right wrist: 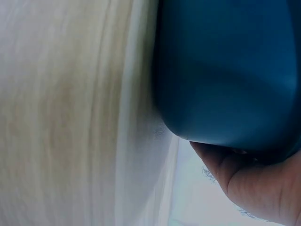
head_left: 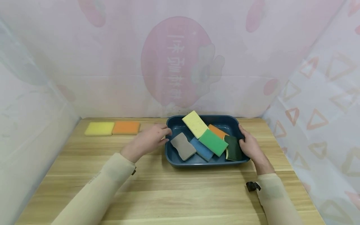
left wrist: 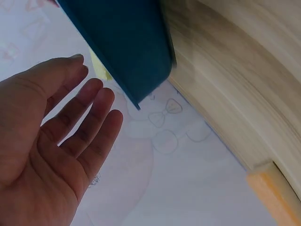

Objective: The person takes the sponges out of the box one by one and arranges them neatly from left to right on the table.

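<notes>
A dark blue plastic basin (head_left: 208, 164) stands at the back of the table with several sponges in it. Inside lie a grey wavy-edged sponge (head_left: 184, 147), a blue one (head_left: 202, 149), a green one (head_left: 213, 142), an orange one (head_left: 217, 131) and a dark green one (head_left: 234, 149). A pale yellow sponge (head_left: 194, 124) leans up over the far rim. My right hand (head_left: 250, 145) grips the basin's right end at the rim. At the left end, my left hand (head_left: 150, 139) is held beside the rim, its fingers loosely bent and holding nothing.
To the left, a yellow sponge (head_left: 99, 128) and an orange sponge (head_left: 126, 127) lie side by side near the back edge of the wooden table (head_left: 180, 193). Printed cloth walls (head_left: 118, 78) enclose the back and both sides.
</notes>
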Demonstrator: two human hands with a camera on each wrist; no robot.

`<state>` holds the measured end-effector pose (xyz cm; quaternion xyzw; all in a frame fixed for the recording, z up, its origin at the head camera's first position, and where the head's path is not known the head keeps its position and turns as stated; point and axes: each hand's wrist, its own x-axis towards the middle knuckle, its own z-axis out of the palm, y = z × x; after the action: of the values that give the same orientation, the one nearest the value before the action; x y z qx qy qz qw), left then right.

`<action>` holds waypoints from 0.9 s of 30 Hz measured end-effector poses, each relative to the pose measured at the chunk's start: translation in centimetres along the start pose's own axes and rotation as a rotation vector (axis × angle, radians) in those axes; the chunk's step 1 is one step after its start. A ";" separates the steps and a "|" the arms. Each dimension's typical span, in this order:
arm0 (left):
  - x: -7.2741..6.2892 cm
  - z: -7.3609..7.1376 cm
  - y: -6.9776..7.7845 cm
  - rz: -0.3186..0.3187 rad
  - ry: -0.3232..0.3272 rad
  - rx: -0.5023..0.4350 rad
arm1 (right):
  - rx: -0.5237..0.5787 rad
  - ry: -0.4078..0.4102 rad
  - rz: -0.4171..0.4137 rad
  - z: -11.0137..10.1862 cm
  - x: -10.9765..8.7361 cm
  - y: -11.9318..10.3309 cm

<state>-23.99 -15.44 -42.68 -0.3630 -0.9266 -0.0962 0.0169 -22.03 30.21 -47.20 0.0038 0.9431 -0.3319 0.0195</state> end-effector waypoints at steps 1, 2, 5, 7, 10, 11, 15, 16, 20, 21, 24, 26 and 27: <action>0.2 0.1 0.2 0.011 -0.008 0.005 | -0.006 0.002 -0.001 0.0 0.0 0.0; 0.3 0.2 0.4 0.020 -0.015 0.008 | -0.009 0.003 -0.001 -0.1 0.0 0.0; 0.9 0.4 0.9 0.037 -0.029 0.014 | -0.021 0.003 -0.002 -0.1 0.1 -0.1; 1.2 0.5 1.2 0.046 -0.035 0.008 | -0.024 0.004 -0.001 0.0 0.2 -0.1; 1.7 0.8 1.7 0.077 -0.038 0.026 | -0.022 0.001 0.001 0.1 0.3 0.0; 1.8 0.9 1.9 0.092 -0.042 0.032 | -0.021 0.000 0.003 0.1 0.3 0.0; 2.4 1.3 2.5 0.139 -0.056 0.031 | -0.026 -0.004 0.001 0.1 0.2 0.0; 2.5 1.4 2.6 0.146 -0.062 0.023 | -0.027 -0.005 -0.001 0.1 0.2 0.0; 2.9 1.9 2.9 0.151 -0.082 -0.007 | -0.024 -0.006 -0.006 0.1 0.2 0.1; 3.0 2.1 2.9 0.150 -0.087 -0.007 | -0.021 -0.006 -0.006 0.2 0.2 0.1; 3.2 2.4 3.1 0.145 -0.097 0.001 | -0.016 -0.010 -0.006 0.1 0.2 0.2; 3.3 2.6 3.1 0.143 -0.102 0.013 | -0.019 -0.009 -0.006 0.2 0.2 0.2; 3.4 2.6 3.2 0.142 -0.105 0.019 | -0.021 -0.010 -0.007 0.2 0.2 0.2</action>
<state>-24.22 -10.41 -44.38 -0.4323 -0.8990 -0.0667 -0.0213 -22.20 30.28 -47.52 -0.0011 0.9464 -0.3221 0.0229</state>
